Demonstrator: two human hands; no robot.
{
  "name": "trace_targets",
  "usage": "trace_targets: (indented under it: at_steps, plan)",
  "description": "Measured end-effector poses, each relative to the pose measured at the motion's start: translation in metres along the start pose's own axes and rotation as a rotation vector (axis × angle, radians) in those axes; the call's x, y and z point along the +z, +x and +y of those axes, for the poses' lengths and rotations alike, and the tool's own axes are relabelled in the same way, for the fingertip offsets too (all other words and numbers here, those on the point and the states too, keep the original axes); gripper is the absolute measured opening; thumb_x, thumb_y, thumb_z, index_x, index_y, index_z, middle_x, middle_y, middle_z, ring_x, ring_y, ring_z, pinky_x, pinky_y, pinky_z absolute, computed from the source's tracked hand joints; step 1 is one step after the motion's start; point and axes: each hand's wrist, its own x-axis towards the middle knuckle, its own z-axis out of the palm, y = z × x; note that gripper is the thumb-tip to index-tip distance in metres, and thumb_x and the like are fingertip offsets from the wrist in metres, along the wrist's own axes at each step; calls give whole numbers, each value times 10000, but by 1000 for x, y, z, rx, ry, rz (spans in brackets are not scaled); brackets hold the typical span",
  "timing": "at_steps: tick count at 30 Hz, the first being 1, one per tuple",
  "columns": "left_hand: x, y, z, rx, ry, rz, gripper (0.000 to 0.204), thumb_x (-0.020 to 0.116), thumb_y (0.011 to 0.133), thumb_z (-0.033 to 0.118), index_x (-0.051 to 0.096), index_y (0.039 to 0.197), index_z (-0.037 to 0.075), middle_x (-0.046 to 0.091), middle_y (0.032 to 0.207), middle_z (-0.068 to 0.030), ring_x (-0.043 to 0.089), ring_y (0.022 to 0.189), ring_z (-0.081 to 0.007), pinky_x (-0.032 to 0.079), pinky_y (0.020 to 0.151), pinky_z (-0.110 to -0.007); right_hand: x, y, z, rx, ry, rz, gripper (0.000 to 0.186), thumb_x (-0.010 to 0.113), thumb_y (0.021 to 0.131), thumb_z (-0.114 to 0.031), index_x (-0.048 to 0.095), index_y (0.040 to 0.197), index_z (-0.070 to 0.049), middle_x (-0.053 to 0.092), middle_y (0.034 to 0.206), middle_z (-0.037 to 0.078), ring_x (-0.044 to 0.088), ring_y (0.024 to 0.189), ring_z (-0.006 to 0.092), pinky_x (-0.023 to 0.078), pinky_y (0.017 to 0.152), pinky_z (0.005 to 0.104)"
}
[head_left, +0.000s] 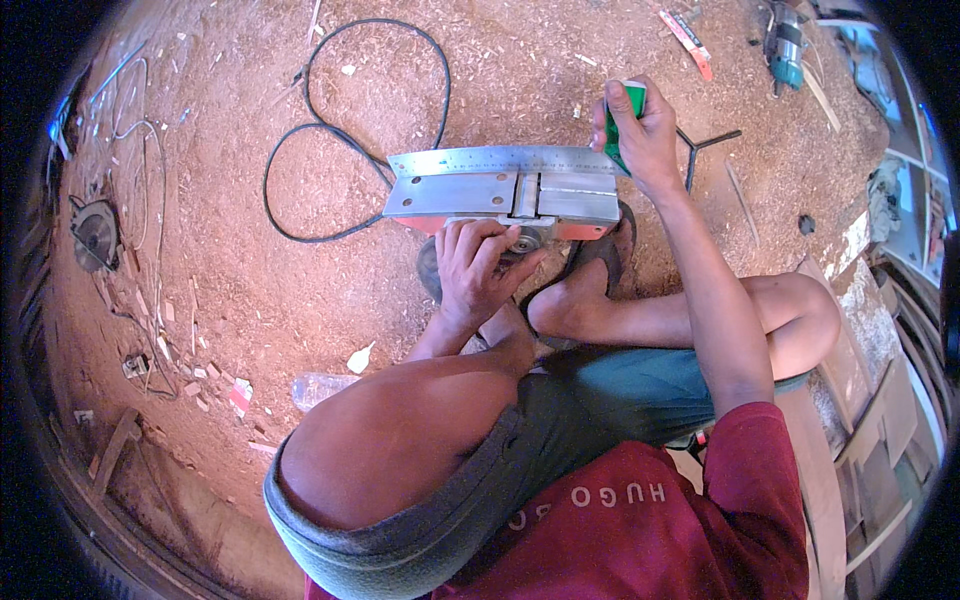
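An upturned electric planer (450, 195) rests between my feet, its flat metal sole facing up and the cutter slot showing right of its middle. My left hand (470, 272) is closed on its near side, with thumb and fingers around a round part there. My right hand (650, 140) grips the green handle of a try square (490, 160). The square's steel blade, marked like a ruler, stands along the far edge of the sole and reaches nearly its whole length. My palm and fingers partly hide the green handle.
A black cable (446, 75) loops over the dusty, shaving-strewn floor. A circular saw (95, 235) lies at the left, a teal power tool (787, 60) at the far right. A clear plastic bottle (322, 389) lies by my left knee. Boards (880, 430) lean at the right.
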Motion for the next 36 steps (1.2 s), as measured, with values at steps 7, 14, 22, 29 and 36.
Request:
trace_targets:
  at_steps: [7, 14, 22, 29, 36]
  plan:
    - [1, 0, -1, 4, -7, 1, 511, 936, 696, 306, 681, 1100, 126, 635, 1012, -22, 601, 907, -250, 433, 772, -413, 0, 1, 2, -2, -12, -23, 299, 608, 1073, -322, 503, 969, -63, 620, 707, 46, 597, 543, 118, 507, 489, 291]
    - [1, 1, -1, 7, 3, 6, 514, 940, 698, 311, 680, 1101, 125, 631, 1001, -20, 596, 898, -248, 430, 764, -407, 1, -1, 4, 19, 35, -9, 309, 613, 1068, -338, 506, 973, -63, 621, 707, 47, 595, 542, 119, 508, 488, 289]
    - [1, 1, -1, 19, -2, 7, 500, 939, 702, 302, 675, 1086, 121, 626, 996, -24, 597, 898, -248, 427, 763, -404, -4, 0, 10, 37, 16, -6, 294, 614, 1071, -319, 507, 988, -58, 623, 708, 48, 594, 538, 119, 507, 479, 293]
    - [3, -2, -4, 21, -4, 9, 497, 936, 702, 317, 674, 1080, 130, 625, 1003, -25, 600, 906, -245, 424, 762, -411, -7, 0, 14, 44, 6, 1, 300, 624, 1066, -322, 504, 1001, -55, 634, 719, 53, 604, 544, 118, 517, 478, 296]
    - [3, -2, -4, 14, 4, 8, 483, 935, 700, 329, 684, 1067, 141, 628, 999, -12, 600, 904, -240, 420, 762, -405, -6, -2, 9, 71, -18, -5, 284, 593, 1080, -324, 492, 969, -83, 606, 739, 54, 600, 578, 129, 527, 525, 300]
